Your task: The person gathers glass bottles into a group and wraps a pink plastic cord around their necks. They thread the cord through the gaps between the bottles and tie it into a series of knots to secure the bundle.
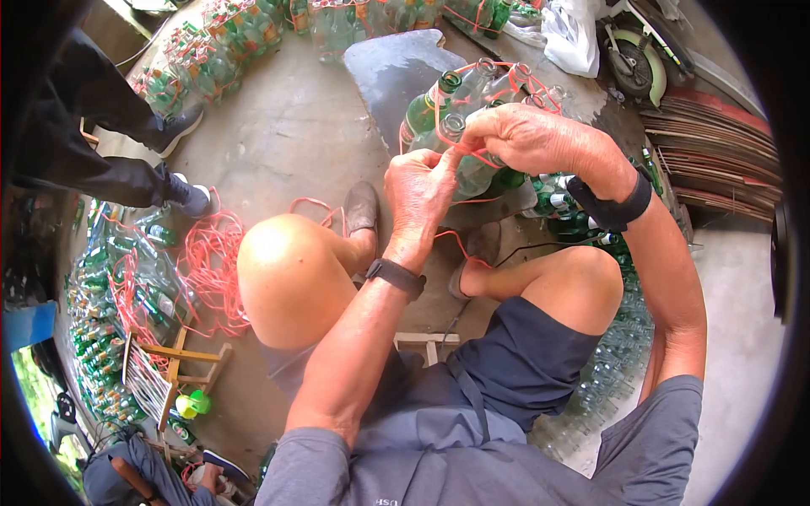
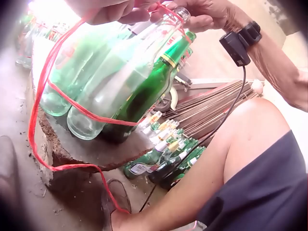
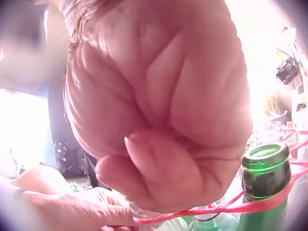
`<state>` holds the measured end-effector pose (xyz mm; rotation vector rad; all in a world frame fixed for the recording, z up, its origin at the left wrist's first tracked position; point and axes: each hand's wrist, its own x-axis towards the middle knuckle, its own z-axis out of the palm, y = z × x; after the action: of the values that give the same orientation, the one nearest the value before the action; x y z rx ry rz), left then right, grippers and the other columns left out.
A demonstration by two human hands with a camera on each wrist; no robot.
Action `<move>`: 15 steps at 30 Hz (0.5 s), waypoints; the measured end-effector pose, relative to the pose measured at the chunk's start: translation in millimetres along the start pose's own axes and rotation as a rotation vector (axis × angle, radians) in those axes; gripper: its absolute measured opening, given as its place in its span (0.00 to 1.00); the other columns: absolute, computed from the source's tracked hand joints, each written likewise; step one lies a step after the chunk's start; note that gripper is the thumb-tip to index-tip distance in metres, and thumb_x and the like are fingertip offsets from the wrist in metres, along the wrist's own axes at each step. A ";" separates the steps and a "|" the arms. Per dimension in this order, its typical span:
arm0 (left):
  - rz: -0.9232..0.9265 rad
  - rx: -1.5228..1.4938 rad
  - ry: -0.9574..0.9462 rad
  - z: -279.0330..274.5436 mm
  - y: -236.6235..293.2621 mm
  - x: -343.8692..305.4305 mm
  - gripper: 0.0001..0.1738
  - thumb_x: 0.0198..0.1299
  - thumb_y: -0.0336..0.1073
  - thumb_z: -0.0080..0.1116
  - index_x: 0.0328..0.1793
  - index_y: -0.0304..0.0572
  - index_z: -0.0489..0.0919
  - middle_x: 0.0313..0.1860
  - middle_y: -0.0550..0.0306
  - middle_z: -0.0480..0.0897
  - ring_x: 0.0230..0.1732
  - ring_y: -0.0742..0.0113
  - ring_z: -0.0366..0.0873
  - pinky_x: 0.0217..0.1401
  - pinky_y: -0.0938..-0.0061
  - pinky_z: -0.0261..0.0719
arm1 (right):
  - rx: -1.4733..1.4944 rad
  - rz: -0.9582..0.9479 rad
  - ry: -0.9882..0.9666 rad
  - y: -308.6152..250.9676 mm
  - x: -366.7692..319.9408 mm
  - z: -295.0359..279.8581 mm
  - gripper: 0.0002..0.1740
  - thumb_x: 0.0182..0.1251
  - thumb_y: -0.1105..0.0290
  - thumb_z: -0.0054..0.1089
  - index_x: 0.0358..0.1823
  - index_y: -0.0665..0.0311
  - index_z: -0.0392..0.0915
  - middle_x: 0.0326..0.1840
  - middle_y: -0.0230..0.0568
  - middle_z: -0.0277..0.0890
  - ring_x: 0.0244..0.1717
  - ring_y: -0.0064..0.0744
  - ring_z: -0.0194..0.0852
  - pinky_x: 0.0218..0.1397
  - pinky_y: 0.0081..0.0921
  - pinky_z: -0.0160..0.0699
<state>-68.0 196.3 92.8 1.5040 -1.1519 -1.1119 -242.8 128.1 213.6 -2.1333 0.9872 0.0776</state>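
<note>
A bundle of clear and green bottles stands on a grey slab, with red string round its sides and necks. At the near edge of the bundle my left hand pinches the string between thumb and fingers. My right hand meets it there, fingers curled round the string at the bottle necks. In the right wrist view the right hand fills the middle, beside a green bottle neck with string round it. The exact fingertip grip is partly hidden.
Loose red string lies on the floor at left beside many bottles and a wooden stool. A person in dark trousers stands at upper left. More bottles stand behind my right leg, near stacked boards.
</note>
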 end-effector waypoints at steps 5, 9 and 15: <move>0.008 0.023 -0.015 0.2 1.8 -1.7 0.26 0.68 0.53 0.75 0.31 0.33 0.90 0.19 0.65 0.83 0.23 0.81 0.76 0.27 0.74 0.74 | -0.608 0.038 0.102 -27.6 -8.5 -1.4 0.08 0.74 0.67 0.57 0.45 0.61 0.83 0.46 0.46 0.83 0.46 0.56 0.87 0.47 0.52 0.85; 0.016 -0.016 -0.032 4.4 0.8 -5.6 0.24 0.66 0.52 0.75 0.35 0.34 0.91 0.23 0.54 0.86 0.26 0.70 0.82 0.32 0.67 0.79 | -0.659 -0.037 0.093 -26.0 -10.5 -7.9 0.05 0.69 0.74 0.58 0.43 0.62 0.81 0.42 0.43 0.79 0.45 0.54 0.85 0.45 0.49 0.83; 0.054 -0.038 -0.030 7.1 -1.7 -5.9 0.22 0.66 0.50 0.74 0.35 0.34 0.91 0.25 0.43 0.87 0.27 0.59 0.88 0.35 0.60 0.82 | -0.825 -0.215 0.096 -28.6 -8.2 -19.4 0.06 0.65 0.75 0.64 0.43 0.61 0.81 0.46 0.42 0.79 0.43 0.54 0.86 0.45 0.48 0.84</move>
<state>-75.6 201.5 90.6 1.4236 -1.1783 -1.1171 -234.1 131.8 247.8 -3.0070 0.8501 0.3257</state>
